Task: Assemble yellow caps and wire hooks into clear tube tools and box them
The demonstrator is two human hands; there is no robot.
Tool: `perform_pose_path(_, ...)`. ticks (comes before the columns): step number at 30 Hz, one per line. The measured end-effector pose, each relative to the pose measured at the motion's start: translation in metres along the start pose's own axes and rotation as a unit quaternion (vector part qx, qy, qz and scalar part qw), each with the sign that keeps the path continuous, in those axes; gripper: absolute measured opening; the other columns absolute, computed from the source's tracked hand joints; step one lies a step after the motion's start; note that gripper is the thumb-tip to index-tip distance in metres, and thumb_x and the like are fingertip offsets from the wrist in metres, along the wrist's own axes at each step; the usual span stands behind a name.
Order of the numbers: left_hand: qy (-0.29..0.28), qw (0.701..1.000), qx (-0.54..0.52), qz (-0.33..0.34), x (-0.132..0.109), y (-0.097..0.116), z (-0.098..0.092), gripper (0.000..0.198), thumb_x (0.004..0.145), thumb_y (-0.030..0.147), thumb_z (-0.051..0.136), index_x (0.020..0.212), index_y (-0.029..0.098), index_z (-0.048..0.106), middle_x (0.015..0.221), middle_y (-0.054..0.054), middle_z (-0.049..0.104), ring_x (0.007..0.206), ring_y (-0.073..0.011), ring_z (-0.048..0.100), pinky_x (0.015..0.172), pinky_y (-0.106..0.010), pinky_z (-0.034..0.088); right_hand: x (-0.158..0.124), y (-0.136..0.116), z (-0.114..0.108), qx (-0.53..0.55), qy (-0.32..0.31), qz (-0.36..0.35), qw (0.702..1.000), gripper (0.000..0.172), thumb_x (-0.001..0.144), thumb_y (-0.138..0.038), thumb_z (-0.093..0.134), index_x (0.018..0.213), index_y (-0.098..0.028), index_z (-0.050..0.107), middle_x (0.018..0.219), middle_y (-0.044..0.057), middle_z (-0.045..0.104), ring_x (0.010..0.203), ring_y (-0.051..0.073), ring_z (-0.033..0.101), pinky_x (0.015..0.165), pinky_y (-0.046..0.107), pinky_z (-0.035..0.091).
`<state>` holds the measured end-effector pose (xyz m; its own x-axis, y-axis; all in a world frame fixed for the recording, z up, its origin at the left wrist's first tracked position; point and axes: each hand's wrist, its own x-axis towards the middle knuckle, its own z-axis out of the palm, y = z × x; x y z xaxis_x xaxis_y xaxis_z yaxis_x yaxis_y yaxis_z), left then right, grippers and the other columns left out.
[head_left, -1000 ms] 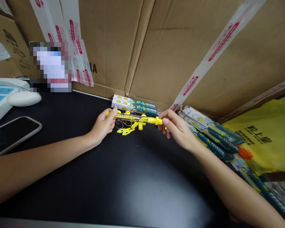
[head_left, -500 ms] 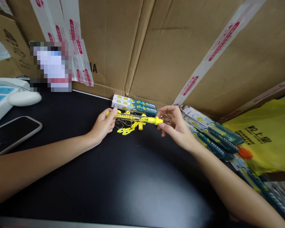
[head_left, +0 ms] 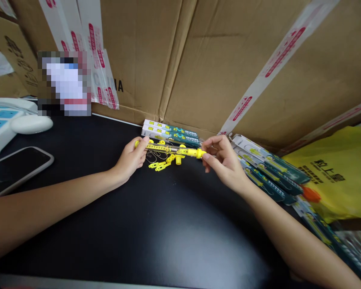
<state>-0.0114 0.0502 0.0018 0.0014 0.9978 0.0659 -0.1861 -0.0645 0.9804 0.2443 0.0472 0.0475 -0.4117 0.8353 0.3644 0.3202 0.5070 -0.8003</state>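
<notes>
A slim clear tube with a yellow scale and yellow ends [head_left: 171, 149] is held level above the black table [head_left: 114, 224]. My left hand [head_left: 131, 155] grips its left end between thumb and fingers. At the other end, my right hand [head_left: 221, 157] pinches the yellow tip with thumb and fingertips. Small yellow parts [head_left: 161, 165] lie on the table just below and behind the tube, beside thin metal hooks or wire loops [head_left: 156, 155].
Two printed narrow boxes [head_left: 168, 132] lie behind the hands, against large cardboard boxes [head_left: 228, 60]. More narrow boxes [head_left: 267, 162] and a yellow bag [head_left: 331, 172] are at right. A phone [head_left: 21, 168] and white power strip [head_left: 3, 124] sit at left.
The fingers of my right hand have shifted slightly and closed on the yellow tip. My left hand and the tube have hardly moved.
</notes>
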Motion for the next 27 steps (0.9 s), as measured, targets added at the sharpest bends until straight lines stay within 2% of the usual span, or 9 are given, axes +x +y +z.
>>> perform_pose_path(7, -0.004, 1.0, -0.001, 0.001, -0.001, 0.0, 0.0, 0.031, 0.093, 0.039, 0.049, 0.072, 0.021, 0.036, 0.056, 0.01, 0.029, 0.037, -0.0021, 0.025, 0.034, -0.013, 0.017, 0.0, 0.001, 0.005, 0.003, 0.0, -0.005, 1.0, 0.013, 0.094, -0.033, 0.051, 0.103, -0.026, 0.045, 0.082, -0.001, 0.046, 0.061, 0.01, 0.049, 0.045, 0.02, 0.048)
perform_pose_path(11, -0.003, 1.0, -0.001, 0.004, -0.001, 0.0, 0.0, 0.032, 0.092, 0.04, 0.05, 0.071, 0.021, 0.036, 0.056, 0.01, 0.029, 0.037, -0.0022, 0.025, 0.033, -0.013, 0.018, 0.001, 0.0, 0.001, -0.001, 0.001, -0.005, 1.0, 0.015, 0.094, -0.036, 0.05, 0.105, -0.026, 0.046, 0.088, 0.0, 0.048, 0.065, 0.011, 0.051, 0.045, 0.02, 0.048)
perform_pose_path(15, -0.005, 1.0, -0.004, 0.007, -0.001, 0.0, -0.001, 0.034, 0.09, 0.043, 0.053, 0.071, 0.021, 0.036, 0.055, 0.01, 0.03, 0.037, -0.0022, 0.025, 0.033, -0.013, 0.017, 0.0, -0.004, -0.002, -0.054, -0.029, -0.003, 0.998, 0.022, 0.088, -0.033, 0.061, 0.104, -0.025, 0.048, 0.096, 0.002, 0.051, 0.074, 0.012, 0.053, 0.049, 0.02, 0.048)
perform_pose_path(18, -0.006, 1.0, -0.013, -0.003, -0.001, 0.001, -0.001, 0.035, 0.088, 0.045, 0.056, 0.071, 0.021, 0.037, 0.055, 0.01, 0.032, 0.037, -0.0021, 0.026, 0.033, -0.014, 0.019, 0.001, -0.005, -0.002, -0.084, -0.031, -0.007, 0.996, 0.023, 0.084, -0.031, 0.065, 0.1, -0.023, 0.051, 0.095, 0.003, 0.054, 0.076, 0.013, 0.055, 0.051, 0.021, 0.048)
perform_pose_path(23, -0.025, 0.999, -0.008, -0.025, -0.001, 0.006, -0.002, 0.035, 0.086, 0.047, 0.056, 0.07, 0.021, 0.04, 0.055, 0.008, 0.039, 0.037, -0.0033, 0.034, 0.033, -0.015, 0.028, 0.003, -0.002, -0.003, -0.051, -0.012, 0.0, 0.999, 0.023, 0.084, -0.032, 0.066, 0.099, -0.022, 0.051, 0.091, 0.003, 0.056, 0.071, 0.012, 0.056, 0.05, 0.022, 0.05)
perform_pose_path(27, -0.054, 0.998, 0.001, -0.024, -0.001, 0.008, -0.002, 0.025, 0.085, 0.039, 0.056, 0.073, 0.02, 0.045, 0.057, 0.006, 0.047, 0.039, -0.0053, 0.042, 0.035, -0.017, 0.038, 0.007, -0.001, -0.007, -0.028, 0.001, 0.007, 1.0, 0.024, 0.081, -0.031, 0.068, 0.097, -0.022, 0.052, 0.088, 0.002, 0.056, 0.067, 0.011, 0.055, 0.047, 0.02, 0.05)
